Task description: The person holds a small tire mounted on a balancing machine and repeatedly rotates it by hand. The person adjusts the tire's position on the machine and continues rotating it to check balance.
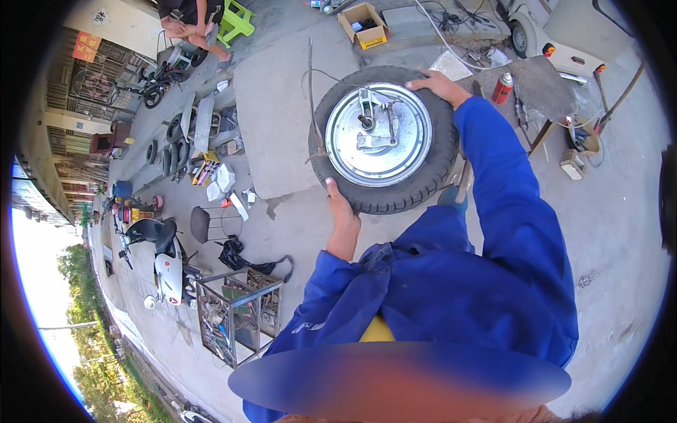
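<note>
I hold a scooter wheel [384, 137] flat in front of me: a black tyre [409, 194] around a silver hub motor [378, 134] with a metal bracket at its centre. My left hand [341, 211] grips the tyre's near edge. My right hand [441, 86] grips the far edge, its blue sleeve reaching over the right side. A thin wire [311, 84] trails off the wheel's left side.
A concrete slab [275, 120] lies under the wheel. A red spray can [502, 88] and tools lie at the right. A cardboard box [363, 25] sits at the top, a wire rack [236, 310] and scooter [166, 257] to the left. Another person sits by a green stool [236, 21].
</note>
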Motion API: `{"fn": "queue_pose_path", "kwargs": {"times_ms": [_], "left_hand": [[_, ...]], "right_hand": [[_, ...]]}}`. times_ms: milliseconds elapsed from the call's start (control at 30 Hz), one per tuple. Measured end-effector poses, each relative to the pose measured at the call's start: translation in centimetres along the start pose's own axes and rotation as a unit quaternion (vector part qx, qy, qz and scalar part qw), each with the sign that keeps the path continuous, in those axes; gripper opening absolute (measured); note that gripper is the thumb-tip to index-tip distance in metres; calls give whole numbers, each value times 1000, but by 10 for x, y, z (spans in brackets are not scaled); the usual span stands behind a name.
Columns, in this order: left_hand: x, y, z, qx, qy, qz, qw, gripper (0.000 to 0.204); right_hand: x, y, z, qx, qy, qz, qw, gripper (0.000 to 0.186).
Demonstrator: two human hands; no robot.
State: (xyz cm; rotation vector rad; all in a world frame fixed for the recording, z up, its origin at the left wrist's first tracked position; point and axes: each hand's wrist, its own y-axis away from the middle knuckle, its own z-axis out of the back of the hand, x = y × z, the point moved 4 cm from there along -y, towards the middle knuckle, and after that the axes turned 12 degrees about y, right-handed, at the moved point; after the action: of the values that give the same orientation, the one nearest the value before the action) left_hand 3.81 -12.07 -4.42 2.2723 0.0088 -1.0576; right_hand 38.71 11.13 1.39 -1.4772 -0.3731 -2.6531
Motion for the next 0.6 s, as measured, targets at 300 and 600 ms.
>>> {"fn": "queue_pose_path", "kwargs": {"times_ms": [300,600], "left_hand": [[-93,-156,-37,146,-192,66,968,72],[-59,-93,-13,91,-85,-15,992,74]], "right_hand": [[-2,188,-94,-371,-173,-108,906,97],[-16,125,-36,-206,-170,-89,960,102]]}}
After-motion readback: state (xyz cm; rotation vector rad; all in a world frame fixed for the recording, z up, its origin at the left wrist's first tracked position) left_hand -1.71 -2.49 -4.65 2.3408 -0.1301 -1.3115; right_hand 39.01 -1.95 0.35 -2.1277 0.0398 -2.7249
